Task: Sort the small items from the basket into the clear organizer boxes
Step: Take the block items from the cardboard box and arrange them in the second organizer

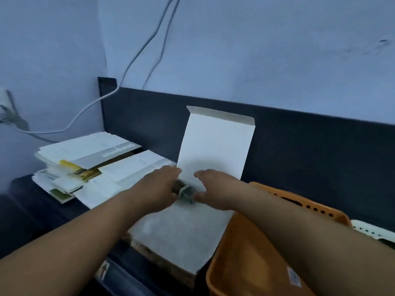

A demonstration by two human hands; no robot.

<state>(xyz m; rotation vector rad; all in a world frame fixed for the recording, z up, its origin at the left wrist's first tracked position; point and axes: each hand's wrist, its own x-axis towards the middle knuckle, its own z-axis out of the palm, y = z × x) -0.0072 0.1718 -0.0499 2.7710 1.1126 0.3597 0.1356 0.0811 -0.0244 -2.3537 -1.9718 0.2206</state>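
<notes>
Two bare hands meet over a white box [183, 236], just left of an orange basket [241, 259]. The left hand [158, 186] curls round one end of a small banded bundle [186, 192]. The right hand [213, 189] spreads loosely at the other end, contact unclear. The bundle looks light and fairly stiff, best pinched mid-length near its band.

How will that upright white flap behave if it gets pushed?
The white flap looks like thin card, probably light and bendy. Apparently hinged at its bottom edge, it would likely swing back toward the dark panel behind.
</notes>
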